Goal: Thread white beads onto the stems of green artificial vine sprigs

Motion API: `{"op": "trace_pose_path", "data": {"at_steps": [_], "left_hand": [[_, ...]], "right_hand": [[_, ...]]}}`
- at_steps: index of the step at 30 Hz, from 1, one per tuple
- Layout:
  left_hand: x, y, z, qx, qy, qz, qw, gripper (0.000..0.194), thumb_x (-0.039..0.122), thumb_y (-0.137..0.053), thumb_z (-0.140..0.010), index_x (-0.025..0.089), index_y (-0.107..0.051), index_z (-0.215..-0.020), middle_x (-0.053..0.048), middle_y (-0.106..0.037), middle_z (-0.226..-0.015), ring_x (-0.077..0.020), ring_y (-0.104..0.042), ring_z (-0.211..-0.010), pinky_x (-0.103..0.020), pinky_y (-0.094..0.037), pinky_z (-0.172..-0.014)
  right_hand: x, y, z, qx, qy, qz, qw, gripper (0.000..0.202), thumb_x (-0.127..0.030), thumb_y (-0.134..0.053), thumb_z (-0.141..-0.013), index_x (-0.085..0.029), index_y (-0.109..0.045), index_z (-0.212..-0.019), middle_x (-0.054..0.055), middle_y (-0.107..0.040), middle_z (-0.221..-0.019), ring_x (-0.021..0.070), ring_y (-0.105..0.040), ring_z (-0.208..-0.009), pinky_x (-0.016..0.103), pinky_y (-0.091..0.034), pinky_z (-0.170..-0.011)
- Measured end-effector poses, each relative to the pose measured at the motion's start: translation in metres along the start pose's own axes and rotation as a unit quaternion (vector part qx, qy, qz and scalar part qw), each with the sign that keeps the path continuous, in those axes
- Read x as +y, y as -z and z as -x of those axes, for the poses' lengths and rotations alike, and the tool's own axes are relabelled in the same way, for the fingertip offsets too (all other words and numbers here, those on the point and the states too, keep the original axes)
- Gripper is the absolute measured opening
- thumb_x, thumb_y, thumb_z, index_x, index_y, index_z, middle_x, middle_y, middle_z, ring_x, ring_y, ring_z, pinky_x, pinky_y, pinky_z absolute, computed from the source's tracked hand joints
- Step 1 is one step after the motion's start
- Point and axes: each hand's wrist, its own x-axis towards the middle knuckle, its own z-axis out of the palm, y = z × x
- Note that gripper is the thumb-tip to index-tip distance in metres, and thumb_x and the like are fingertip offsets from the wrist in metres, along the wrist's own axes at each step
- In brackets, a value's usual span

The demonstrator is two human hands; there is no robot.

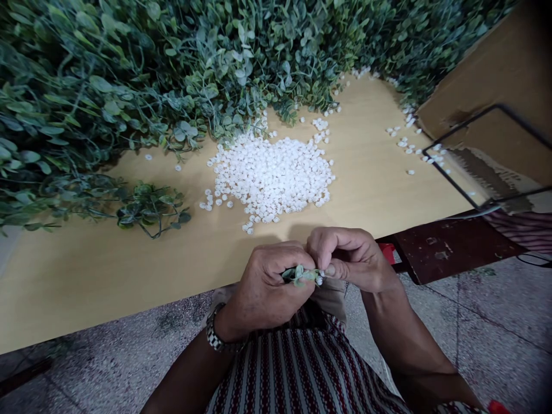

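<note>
My left hand (276, 284), with a metal watch on its wrist, is closed around a sprig of artificial greenery (302, 275). Small green leaves stick out of the fist toward the right. At the tip of the sprig my right hand (356, 259) pinches with thumb and forefinger. A small white bead (319, 280) shows at that tip, just beside the right thumb; what lies between the fingertips is mostly hidden. Both hands are at the table's near edge, below a loose pile of small white beads (276, 172).
A thick mass of artificial foliage (194, 63) covers the back and left of the table (107, 276). One small sprig (150, 210) lies at front left. At right stand a torn cardboard box (495, 86) and a black metal frame (452, 184), with scattered beads near them.
</note>
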Motion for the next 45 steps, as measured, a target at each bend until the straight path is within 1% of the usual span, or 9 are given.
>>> {"op": "trace_pose_path", "data": {"at_steps": [5,10,17,24,29,34,40,42,45], "left_hand": [[-0.001,0.001,0.0,-0.004,0.018,-0.009,1.0,0.018,-0.001,-0.052,-0.068,0.014,-0.056,-0.058,0.002,-0.053,-0.055,-0.0081,-0.046,-0.053,-0.021,-0.04,-0.051],[-0.002,0.002,0.0,-0.007,0.013,-0.016,1.0,0.019,0.0,-0.052,-0.069,0.014,-0.055,-0.057,0.002,-0.051,-0.054,-0.0074,-0.044,-0.051,-0.02,-0.038,-0.05],[-0.004,0.0,0.0,-0.002,0.002,-0.021,1.0,0.019,-0.001,-0.053,-0.068,0.014,-0.056,-0.057,0.002,-0.053,-0.054,-0.0073,-0.044,-0.052,-0.02,-0.039,-0.05],[-0.003,0.001,0.001,0.001,0.012,-0.021,1.0,0.019,-0.003,-0.052,-0.067,0.014,-0.058,-0.059,0.002,-0.054,-0.055,-0.0077,-0.044,-0.053,-0.02,-0.039,-0.05],[-0.002,0.0,0.0,0.012,0.006,-0.016,1.0,0.02,-0.003,-0.052,-0.066,0.014,-0.056,-0.057,0.004,-0.05,-0.053,-0.0064,-0.041,-0.05,-0.018,-0.037,-0.048],[-0.004,0.0,0.0,0.008,0.003,-0.025,1.0,0.018,-0.002,-0.053,-0.066,0.014,-0.057,-0.059,0.003,-0.051,-0.054,-0.0067,-0.043,-0.051,-0.018,-0.038,-0.049],[-0.004,0.003,0.001,0.004,0.034,-0.027,0.999,0.017,-0.001,-0.053,-0.067,0.014,-0.056,-0.058,0.002,-0.053,-0.056,-0.0074,-0.045,-0.053,-0.019,-0.039,-0.051],[-0.003,0.003,0.0,-0.007,0.058,-0.032,0.998,0.015,0.001,-0.053,-0.069,0.013,-0.057,-0.061,0.002,-0.054,-0.058,-0.0076,-0.046,-0.054,-0.019,-0.039,-0.052],[0.001,0.002,-0.001,-0.027,0.079,-0.059,0.995,0.012,0.004,-0.053,-0.071,0.014,-0.057,-0.064,0.002,-0.056,-0.06,-0.0086,-0.048,-0.056,-0.02,-0.04,-0.054]], "right_hand": [[-0.002,0.002,-0.002,-0.018,-0.013,0.015,1.0,0.005,-0.015,-0.067,-0.078,-0.015,-0.062,-0.078,-0.001,-0.053,-0.068,0.0095,-0.048,-0.062,0.023,-0.039,-0.055],[-0.003,0.002,-0.003,-0.026,-0.017,0.028,0.999,0.006,-0.012,-0.066,-0.077,-0.014,-0.061,-0.076,-0.002,-0.052,-0.068,0.0087,-0.048,-0.061,0.023,-0.039,-0.056],[0.002,0.001,-0.001,-0.007,0.001,0.034,0.999,0.004,-0.014,-0.064,-0.079,-0.015,-0.061,-0.079,-0.001,-0.052,-0.07,0.0092,-0.048,-0.062,0.024,-0.039,-0.056],[0.0,0.002,-0.001,-0.012,-0.004,0.033,0.999,0.004,-0.015,-0.065,-0.079,-0.015,-0.061,-0.077,-0.001,-0.052,-0.068,0.0093,-0.048,-0.062,0.023,-0.039,-0.054],[-0.001,0.002,-0.003,-0.024,-0.001,0.031,0.999,0.005,-0.014,-0.065,-0.078,-0.015,-0.061,-0.076,-0.001,-0.053,-0.068,0.0091,-0.048,-0.061,0.023,-0.04,-0.055],[0.001,0.0,-0.001,-0.001,0.0,0.049,0.999,0.005,-0.016,-0.065,-0.079,-0.015,-0.061,-0.076,-0.001,-0.053,-0.067,0.0094,-0.049,-0.062,0.023,-0.04,-0.055],[-0.001,-0.001,0.003,0.008,0.022,0.136,0.99,0.002,-0.017,-0.06,-0.083,-0.017,-0.06,-0.081,-0.001,-0.052,-0.07,0.0104,-0.049,-0.064,0.024,-0.041,-0.057],[-0.008,-0.002,0.003,0.014,0.039,0.2,0.979,0.003,-0.017,-0.059,-0.084,-0.018,-0.061,-0.086,0.001,-0.054,-0.074,0.0122,-0.051,-0.068,0.026,-0.043,-0.06],[-0.022,-0.005,-0.002,0.047,0.094,0.289,0.952,0.012,-0.019,-0.058,-0.084,-0.02,-0.061,-0.096,0.003,-0.058,-0.08,0.0158,-0.054,-0.076,0.03,-0.045,-0.064]]}}
